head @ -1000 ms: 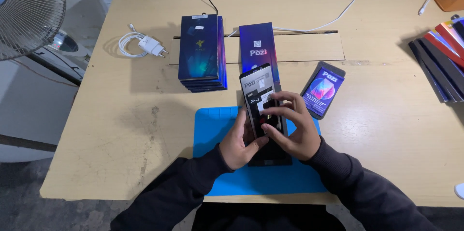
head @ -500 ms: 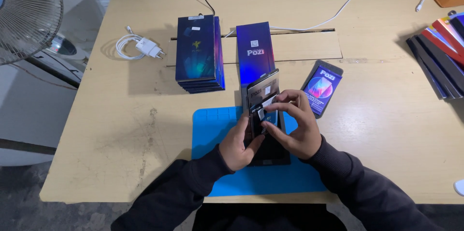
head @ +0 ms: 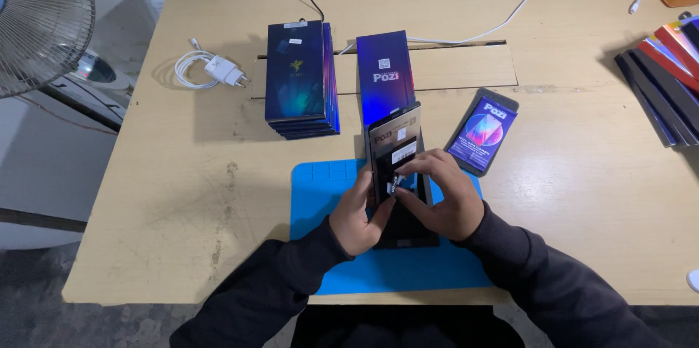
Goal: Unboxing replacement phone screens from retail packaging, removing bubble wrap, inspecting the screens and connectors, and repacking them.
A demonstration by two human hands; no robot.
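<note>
Since the earlier frames you have lowered the dark phone panel (head: 397, 166): a second ago it stood higher in front of the upright blue box (head: 386, 75), and now its top edge sits lower against that box while the lower end rests down on the blue mat (head: 320, 195). Your right hand (head: 444, 199) has moved up over the panel's middle, its fingertips (head: 404, 173) pinching at a small pale part there. Your left hand (head: 360, 210) has stayed at the panel's left edge.

Your left grip is closed on the panel, thumb on its face and fingers behind its edge. Your right grip is closed too, pinched on the small piece at the panel's centre; what that piece is, you cannot tell from here.

The panel is a long black slab, tilted back, with a white label and a greyish strip near its top. It lies over the blue mat at the near middle of the surface (head: 218, 195).

Around it: a stack of dark blue boxes (head: 300, 78) to the left, a white charger with coiled cable (head: 211, 70) beyond that, and a phone with a bright screen (head: 484, 129) lying flat just right of the mat.
</note>
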